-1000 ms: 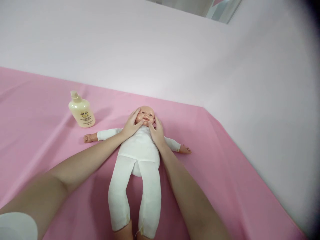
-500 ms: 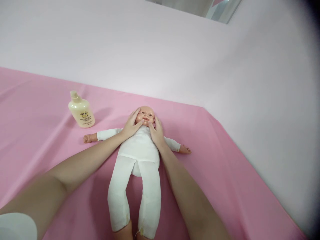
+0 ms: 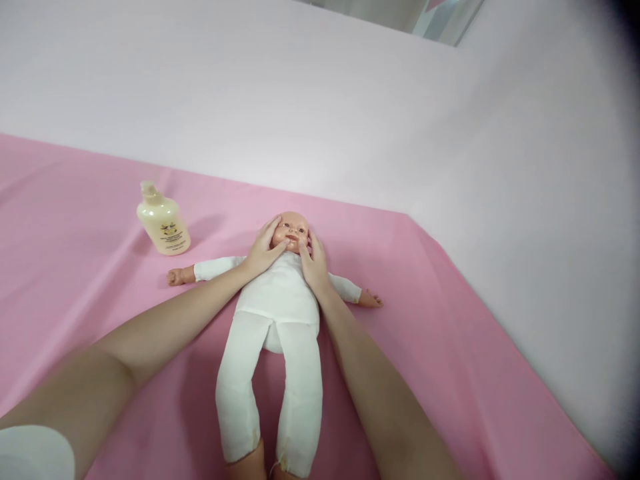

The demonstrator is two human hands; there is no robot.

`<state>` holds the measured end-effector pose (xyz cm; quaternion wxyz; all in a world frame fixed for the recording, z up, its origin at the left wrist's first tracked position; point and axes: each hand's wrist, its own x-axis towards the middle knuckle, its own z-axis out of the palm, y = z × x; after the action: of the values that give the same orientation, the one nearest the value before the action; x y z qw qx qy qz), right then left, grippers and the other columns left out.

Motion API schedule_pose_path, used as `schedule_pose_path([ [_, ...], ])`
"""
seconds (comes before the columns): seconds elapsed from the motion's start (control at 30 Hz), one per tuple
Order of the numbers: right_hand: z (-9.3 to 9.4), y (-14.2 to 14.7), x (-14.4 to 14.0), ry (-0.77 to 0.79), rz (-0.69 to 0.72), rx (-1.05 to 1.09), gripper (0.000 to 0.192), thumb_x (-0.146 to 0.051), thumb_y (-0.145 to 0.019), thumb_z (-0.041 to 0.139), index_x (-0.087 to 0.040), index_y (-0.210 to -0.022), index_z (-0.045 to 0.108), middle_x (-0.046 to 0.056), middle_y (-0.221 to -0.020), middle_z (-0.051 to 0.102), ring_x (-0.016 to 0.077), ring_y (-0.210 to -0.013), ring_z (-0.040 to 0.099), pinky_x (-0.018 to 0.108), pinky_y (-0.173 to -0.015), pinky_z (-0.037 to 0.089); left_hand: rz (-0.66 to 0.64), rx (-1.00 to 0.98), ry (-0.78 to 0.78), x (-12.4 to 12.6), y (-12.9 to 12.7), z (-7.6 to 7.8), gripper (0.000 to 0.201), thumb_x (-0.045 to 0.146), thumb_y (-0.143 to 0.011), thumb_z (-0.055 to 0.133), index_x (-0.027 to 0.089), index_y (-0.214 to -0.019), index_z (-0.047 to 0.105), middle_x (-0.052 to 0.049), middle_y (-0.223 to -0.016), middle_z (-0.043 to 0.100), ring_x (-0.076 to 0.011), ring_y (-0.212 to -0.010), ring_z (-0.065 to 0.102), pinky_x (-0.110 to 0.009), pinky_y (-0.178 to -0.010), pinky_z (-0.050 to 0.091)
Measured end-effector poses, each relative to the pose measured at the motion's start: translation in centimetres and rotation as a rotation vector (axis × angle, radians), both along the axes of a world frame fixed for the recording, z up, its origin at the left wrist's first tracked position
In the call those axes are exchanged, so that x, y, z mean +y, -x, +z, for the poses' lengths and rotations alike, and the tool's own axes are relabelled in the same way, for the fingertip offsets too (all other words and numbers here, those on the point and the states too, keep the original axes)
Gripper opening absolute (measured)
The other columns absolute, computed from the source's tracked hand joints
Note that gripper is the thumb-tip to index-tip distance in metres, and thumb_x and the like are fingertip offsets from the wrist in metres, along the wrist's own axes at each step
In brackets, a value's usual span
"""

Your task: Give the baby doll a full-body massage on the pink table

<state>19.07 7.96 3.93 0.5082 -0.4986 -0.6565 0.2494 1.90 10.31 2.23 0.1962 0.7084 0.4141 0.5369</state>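
A baby doll (image 3: 277, 287) with a white cloth body lies on its back, its head toward the far edge and its arms spread out. My left hand (image 3: 263, 250) cups one side of the doll's head, fingers along the cheek and thumb by the chin. On the opposite side my right hand (image 3: 315, 262) holds the cheek in the same way, its thumb close to the mouth. The doll's ears are hidden behind my fingers, and its feet run out of view at the bottom.
A cream pump bottle (image 3: 167, 227) with a printed label stands to the left of the doll's head. Pink cloth (image 3: 415, 320) covers the table. A white wall (image 3: 225, 100) rises behind it, with a window-like panel (image 3: 385, 17) at the top.
My right thumb has shifted very slightly by the doll's mouth. Otherwise my hands, the doll and the bottle keep their places.
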Motion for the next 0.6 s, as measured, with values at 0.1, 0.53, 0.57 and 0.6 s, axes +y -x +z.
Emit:
schedule_pose_path([
  [0.1, -0.04, -0.02, 0.06, 0.004, -0.003, -0.004, 0.070, -0.066, -0.092, 0.045, -0.020, -0.144, 0.049, 0.017, -0.146, 0.054, 0.0297, -0.137, 0.050, 0.050, -0.114, 0.041, -0.006, -0.002, 0.005, 0.07, 0.03, -0.02, 0.069, 0.051, -0.091, 0.060, 0.023, -0.150, 0.040, -0.015, -0.157, 0.042, -0.0308, -0.148, 0.038, -0.054, -0.124, 0.028],
  [0.53, 0.02, 0.04, 0.03, 0.023, 0.001, 0.001, 0.069, -0.059, -0.089, 0.053, -0.019, -0.145, 0.047, 0.017, -0.147, 0.052, 0.0305, -0.136, 0.051, 0.050, -0.113, 0.043, -0.012, 0.006, 0.022, -0.22, -0.01, 0.23, 0.077, 0.050, -0.087, 0.065, 0.021, -0.152, 0.037, -0.017, -0.158, 0.039, -0.0321, -0.150, 0.035, -0.054, -0.125, 0.026],
  [0.57, -0.01, 0.05, 0.03, 0.026, 0.001, 0.007, 0.069, -0.059, -0.089, 0.053, -0.019, -0.146, 0.047, 0.017, -0.147, 0.052, 0.0304, -0.135, 0.051, 0.050, -0.113, 0.043, -0.014, 0.007, 0.020, -0.21, 0.00, 0.20, 0.076, 0.050, -0.088, 0.065, 0.022, -0.152, 0.037, -0.016, -0.158, 0.039, -0.0320, -0.150, 0.035, -0.054, -0.125, 0.026],
  [0.6, -0.02, 0.06, 0.04, 0.028, 0.001, 0.011, 0.069, -0.058, -0.089, 0.054, -0.019, -0.146, 0.047, 0.017, -0.148, 0.052, 0.0304, -0.135, 0.051, 0.049, -0.113, 0.044, -0.017, 0.007, 0.017, -0.18, 0.03, 0.17, 0.075, 0.050, -0.088, 0.065, 0.022, -0.152, 0.037, -0.016, -0.159, 0.039, -0.0320, -0.149, 0.035, -0.054, -0.124, 0.027],
])
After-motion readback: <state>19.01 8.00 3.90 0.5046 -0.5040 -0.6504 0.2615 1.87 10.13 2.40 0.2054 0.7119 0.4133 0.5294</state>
